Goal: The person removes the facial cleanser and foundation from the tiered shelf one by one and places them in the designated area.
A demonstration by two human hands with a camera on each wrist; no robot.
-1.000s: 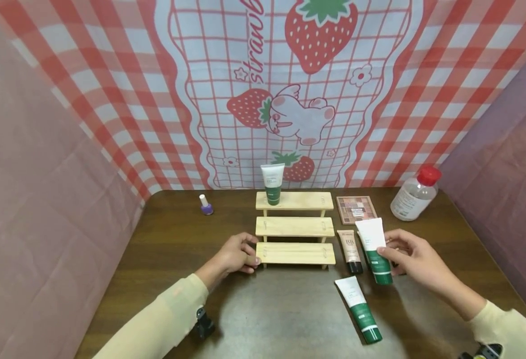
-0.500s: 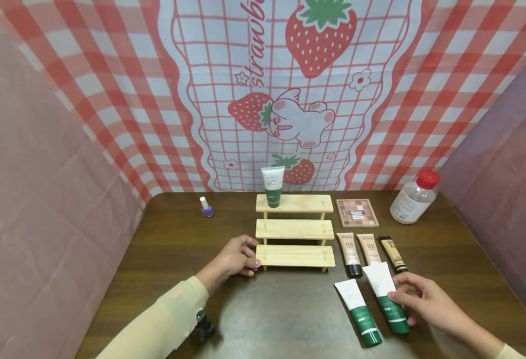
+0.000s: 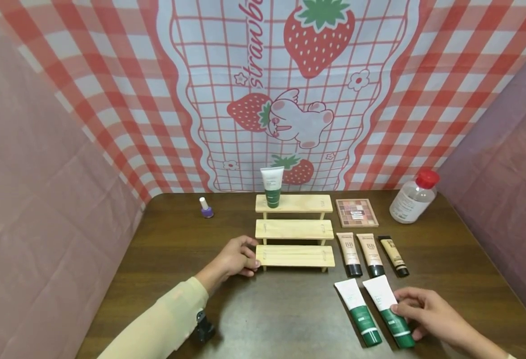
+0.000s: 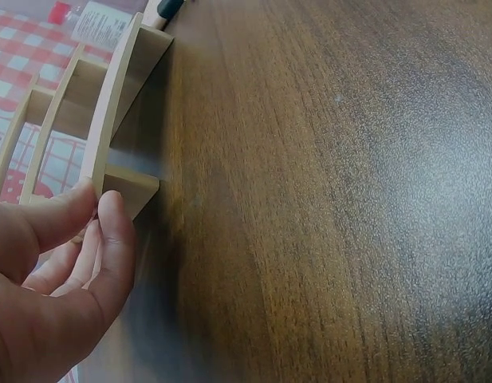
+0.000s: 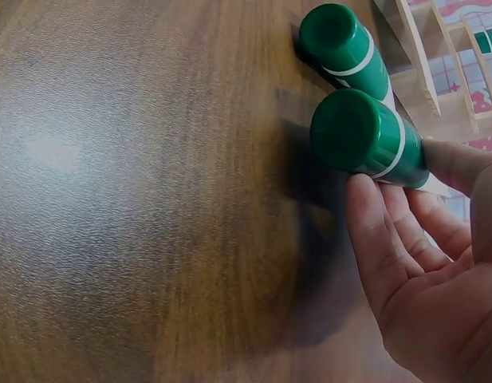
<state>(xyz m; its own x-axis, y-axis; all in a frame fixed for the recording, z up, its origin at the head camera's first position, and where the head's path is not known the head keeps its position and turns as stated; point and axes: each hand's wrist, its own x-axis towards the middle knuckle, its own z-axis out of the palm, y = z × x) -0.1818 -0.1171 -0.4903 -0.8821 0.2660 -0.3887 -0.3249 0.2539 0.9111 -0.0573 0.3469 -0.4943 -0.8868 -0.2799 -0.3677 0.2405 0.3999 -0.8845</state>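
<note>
My left hand (image 3: 233,258) pinches the left end of the lowest step of a three-tier wooden display stand (image 3: 295,256), thumb on top in the left wrist view. My right hand (image 3: 429,314) holds a white and green squeeze tube (image 3: 391,314) between thumb and fingers, low at the table's front right. In the right wrist view its green cap (image 5: 349,132) points toward the camera. A matching squeeze tube (image 3: 359,313) lies just left of it. On the stand's top step a smaller white and green tube (image 3: 272,187) stands upright on its cap.
Two BB cream tubes (image 3: 350,254) and a yellowish black-capped tube (image 3: 394,256) lie right of the stand. Behind them are an eyeshadow palette (image 3: 357,213) and a red-capped clear bottle (image 3: 413,197). Purple nail polish (image 3: 206,208) stands at back left. Fabric (image 3: 132,124) walls the table.
My right hand has brought the held tube toward the front, from over the BB cream tubes to beside the matching tube. My left hand has stayed on the stand.
</note>
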